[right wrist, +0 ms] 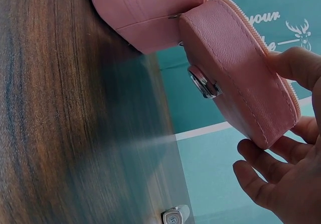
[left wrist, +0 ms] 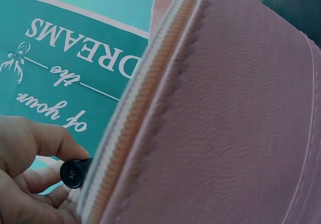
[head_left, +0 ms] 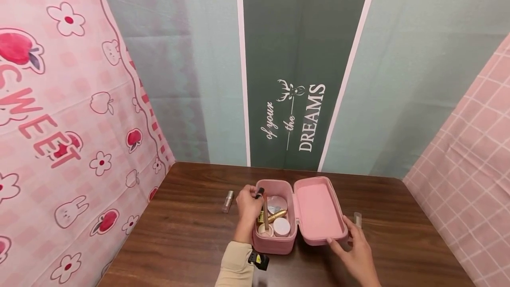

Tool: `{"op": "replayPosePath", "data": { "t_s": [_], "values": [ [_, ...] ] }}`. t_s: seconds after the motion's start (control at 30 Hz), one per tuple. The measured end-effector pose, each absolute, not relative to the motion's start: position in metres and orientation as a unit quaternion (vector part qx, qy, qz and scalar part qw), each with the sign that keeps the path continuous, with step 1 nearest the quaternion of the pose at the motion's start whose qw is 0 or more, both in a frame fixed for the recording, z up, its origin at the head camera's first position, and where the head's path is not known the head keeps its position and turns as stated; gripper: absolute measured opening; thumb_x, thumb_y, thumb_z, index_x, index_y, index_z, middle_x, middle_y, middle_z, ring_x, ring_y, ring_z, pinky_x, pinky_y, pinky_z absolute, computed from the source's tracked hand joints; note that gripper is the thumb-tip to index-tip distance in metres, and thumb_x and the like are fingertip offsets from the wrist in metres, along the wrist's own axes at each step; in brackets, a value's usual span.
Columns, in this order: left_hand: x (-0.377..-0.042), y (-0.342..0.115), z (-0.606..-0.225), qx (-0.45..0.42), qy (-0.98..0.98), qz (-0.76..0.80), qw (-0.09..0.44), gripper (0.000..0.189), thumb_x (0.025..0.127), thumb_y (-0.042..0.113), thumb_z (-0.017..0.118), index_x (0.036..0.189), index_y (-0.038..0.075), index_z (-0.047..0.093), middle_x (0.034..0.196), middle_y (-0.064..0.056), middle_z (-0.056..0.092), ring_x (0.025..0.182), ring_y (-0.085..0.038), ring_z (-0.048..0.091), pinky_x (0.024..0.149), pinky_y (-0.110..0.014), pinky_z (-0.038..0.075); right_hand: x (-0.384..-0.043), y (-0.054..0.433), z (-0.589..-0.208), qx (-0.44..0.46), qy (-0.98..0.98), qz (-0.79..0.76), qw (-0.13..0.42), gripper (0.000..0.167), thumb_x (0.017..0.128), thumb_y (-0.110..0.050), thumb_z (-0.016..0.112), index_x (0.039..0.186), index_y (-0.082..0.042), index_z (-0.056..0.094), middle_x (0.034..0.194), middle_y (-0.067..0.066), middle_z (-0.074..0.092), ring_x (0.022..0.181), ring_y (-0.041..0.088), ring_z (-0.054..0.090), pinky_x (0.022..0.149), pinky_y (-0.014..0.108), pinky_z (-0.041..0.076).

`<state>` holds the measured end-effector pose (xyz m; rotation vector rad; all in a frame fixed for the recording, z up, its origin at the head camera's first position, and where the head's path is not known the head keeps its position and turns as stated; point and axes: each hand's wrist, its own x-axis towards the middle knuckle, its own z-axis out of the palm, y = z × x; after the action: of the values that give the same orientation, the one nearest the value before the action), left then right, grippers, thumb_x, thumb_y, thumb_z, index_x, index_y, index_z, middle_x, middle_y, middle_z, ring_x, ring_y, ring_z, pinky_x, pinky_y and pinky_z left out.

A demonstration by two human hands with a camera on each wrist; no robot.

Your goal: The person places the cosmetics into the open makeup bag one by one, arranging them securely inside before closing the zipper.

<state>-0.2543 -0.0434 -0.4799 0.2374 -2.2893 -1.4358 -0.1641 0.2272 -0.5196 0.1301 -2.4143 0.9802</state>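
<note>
A pink zippered cosmetic case (head_left: 275, 246) stands unzipped on the table, its lid (head_left: 320, 211) swung out to the right. Over the case's left rim, my left hand (head_left: 248, 203) pinches a dark cosmetic tube (head_left: 260, 192); its round black end, marked 01, shows in the left wrist view, and the case wall hides the rest. My right hand (head_left: 356, 251) grips the lid's outer edge, thumb on the zipper side, as the right wrist view shows. Inside the case lie a white-lidded jar (head_left: 281, 226), a gold tube (head_left: 277, 215), a round compact (head_left: 276, 204) and a thin brown stick (head_left: 266, 216).
A small lip gloss tube (head_left: 228, 201) lies on the wooden table (head_left: 179, 234) left of the case. Beyond the lid at right is a clear-looking small item (head_left: 357, 219). Printed cloths hang behind and along both sides.
</note>
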Motion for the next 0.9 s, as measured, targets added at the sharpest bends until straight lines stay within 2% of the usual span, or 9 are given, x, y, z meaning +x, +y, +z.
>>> {"op": "replayPosePath", "data": {
  "t_s": [0.17, 0.37, 0.67, 0.9],
  "values": [
    [-0.255, -0.045, -0.4788, 0.085, -0.834, -0.504, 0.207, 0.022, 0.065, 0.005, 0.075, 0.083, 0.004, 0.063, 0.072, -0.008, 0.061, 0.071, -0.024, 0.056, 0.064, -0.039, 0.046, -0.1643, 0.2279, -0.5195, 0.05, -0.893, 0.361, 0.265, 0.074, 0.065, -0.009, 0.084, 0.128, 0.004, 0.048, 0.103, 0.017, 0.055, 0.081, 0.015, 0.053, 0.066, 0.036, 0.05],
    [-0.2559, -0.047, -0.4804, 0.087, -0.838, -0.505, 0.19, 0.023, 0.069, 0.01, 0.077, 0.085, 0.002, 0.063, 0.077, -0.014, 0.064, 0.072, -0.025, 0.058, 0.066, -0.04, 0.047, -0.1641, 0.2279, -0.5189, 0.052, -0.892, 0.36, 0.267, 0.074, 0.064, -0.009, 0.084, 0.128, 0.004, 0.048, 0.103, 0.018, 0.055, 0.081, 0.014, 0.052, 0.065, 0.037, 0.05],
    [-0.2543, -0.0496, -0.4834, 0.076, -0.831, -0.521, 0.181, 0.024, 0.07, 0.008, 0.077, 0.087, -0.001, 0.062, 0.076, -0.013, 0.065, 0.062, -0.021, 0.061, 0.059, -0.033, 0.051, -0.1619, 0.2268, -0.5199, 0.056, -0.893, 0.358, 0.268, 0.074, 0.065, -0.009, 0.084, 0.128, 0.004, 0.048, 0.103, 0.017, 0.055, 0.081, 0.014, 0.052, 0.064, 0.038, 0.05],
    [-0.2528, -0.0525, -0.4768, 0.063, -0.843, -0.503, 0.182, 0.025, 0.07, 0.011, 0.078, 0.087, 0.0, 0.063, 0.076, -0.012, 0.064, 0.069, -0.022, 0.059, 0.063, -0.036, 0.049, -0.1628, 0.2269, -0.5196, 0.057, -0.891, 0.358, 0.274, 0.074, 0.064, -0.009, 0.084, 0.128, 0.004, 0.048, 0.102, 0.017, 0.055, 0.082, 0.014, 0.052, 0.064, 0.037, 0.05]
  ]
}}
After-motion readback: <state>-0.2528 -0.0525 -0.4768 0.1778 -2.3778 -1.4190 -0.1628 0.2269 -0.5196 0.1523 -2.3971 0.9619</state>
